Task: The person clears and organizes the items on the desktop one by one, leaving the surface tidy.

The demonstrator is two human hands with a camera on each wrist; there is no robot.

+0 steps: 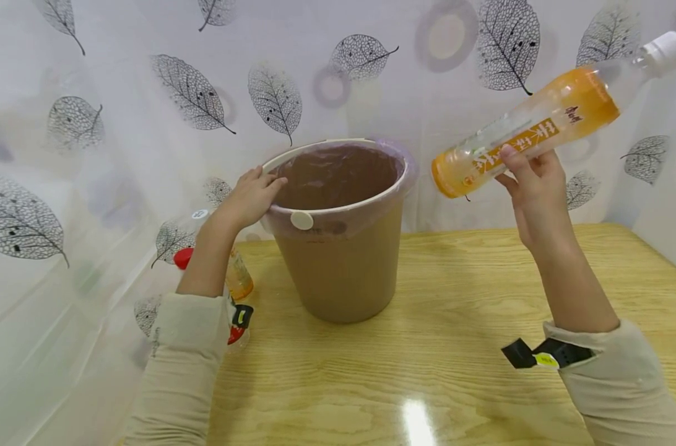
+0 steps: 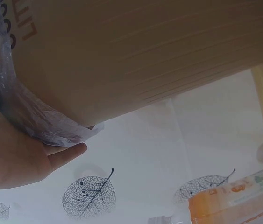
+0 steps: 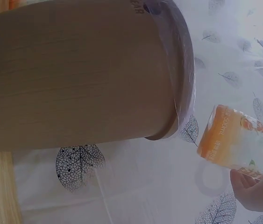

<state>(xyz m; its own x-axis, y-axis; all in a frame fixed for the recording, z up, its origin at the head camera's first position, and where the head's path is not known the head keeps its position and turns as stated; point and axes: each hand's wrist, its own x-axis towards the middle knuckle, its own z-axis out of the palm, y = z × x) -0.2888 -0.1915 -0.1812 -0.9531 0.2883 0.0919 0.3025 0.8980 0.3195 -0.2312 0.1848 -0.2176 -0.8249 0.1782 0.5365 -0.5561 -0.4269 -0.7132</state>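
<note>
A brown trash bin (image 1: pixel 343 266) with a thin plastic liner (image 2: pixel 33 112) folded over its rim stands upright. My left hand (image 1: pixel 252 195) grips the left side of the rim, over the liner; in the left wrist view a finger lies along the outside. To the right of the bin, my right hand (image 1: pixel 538 189) holds a large plastic bottle (image 1: pixel 516 139) with an orange label and a white cap. This bottle is raised and tilted, its base toward the bin and its cap at the upper right. In the right wrist view the bottle's base is near the bin's rim.
Left of the bin, partly hidden by my left forearm, are an orange-labelled bottle (image 1: pixel 239 277) and a red cap (image 1: pixel 184 257). Everything stands on a wooden table (image 1: pixel 455 310). A white leaf-patterned curtain (image 1: pixel 327 37) hangs behind and at the sides.
</note>
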